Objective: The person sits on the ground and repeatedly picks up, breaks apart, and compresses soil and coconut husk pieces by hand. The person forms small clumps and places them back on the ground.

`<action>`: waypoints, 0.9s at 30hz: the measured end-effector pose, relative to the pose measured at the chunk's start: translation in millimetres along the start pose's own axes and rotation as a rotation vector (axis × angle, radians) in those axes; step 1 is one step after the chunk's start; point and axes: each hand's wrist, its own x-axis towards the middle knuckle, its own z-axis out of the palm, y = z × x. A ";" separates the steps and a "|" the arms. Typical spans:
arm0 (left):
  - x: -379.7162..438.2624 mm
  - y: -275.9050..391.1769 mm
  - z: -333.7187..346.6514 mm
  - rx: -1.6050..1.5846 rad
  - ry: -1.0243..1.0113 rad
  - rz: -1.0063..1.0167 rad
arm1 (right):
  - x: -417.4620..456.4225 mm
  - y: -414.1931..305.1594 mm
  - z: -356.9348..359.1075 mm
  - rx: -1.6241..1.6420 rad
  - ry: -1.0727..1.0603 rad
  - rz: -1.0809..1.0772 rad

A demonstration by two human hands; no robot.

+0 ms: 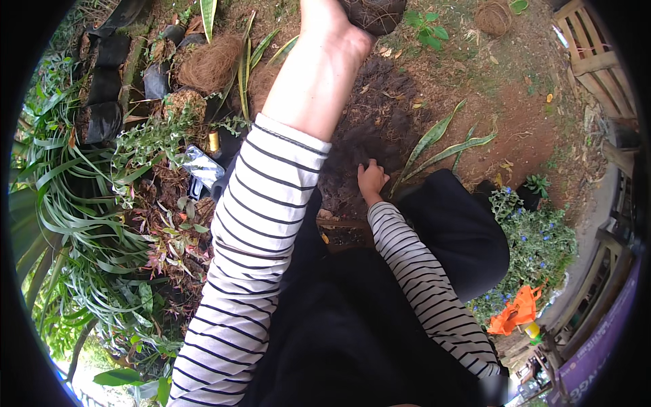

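My left hand [333, 23] reaches to the top edge, with its fingers cut off or hidden. Beside its wrist is a dark, rounded clump [376, 14] with brown fibres over it; whether I grip it does not show. Lower down, my right hand [373, 179] rests on a heap of dark, fibrous soil [376, 137], its fingers bent and their tips partly hidden. Just right of that hand, variegated snake plant leaves [432, 135] rise near my knee. Brown fibre balls [211, 63] lie left of my left forearm, near more snake plant leaves [245, 76].
Black plant bags [104, 122], a yellow spool [213, 141] and a clear plastic packet [203, 165] lie at left, near long-leaved plants [76, 203]. At right are a blue-flowered plant [539, 234], an orange bag [516, 311] and a wooden slatted structure [595, 61]. Another fibre ball [493, 18] lies at the upper right.
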 end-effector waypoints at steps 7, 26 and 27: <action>-1.8 7.4 -0.4 0.013 -0.004 0.010 | 12.7 6.1 -13.1 0.182 0.096 0.222; 3.3 27.9 -12.3 -0.009 -0.063 -0.071 | 8.2 29.3 -27.1 0.305 -0.067 -0.157; 2.7 28.0 -13.1 -0.013 -0.045 -0.066 | -4.1 25.4 -23.7 0.163 -0.078 -0.162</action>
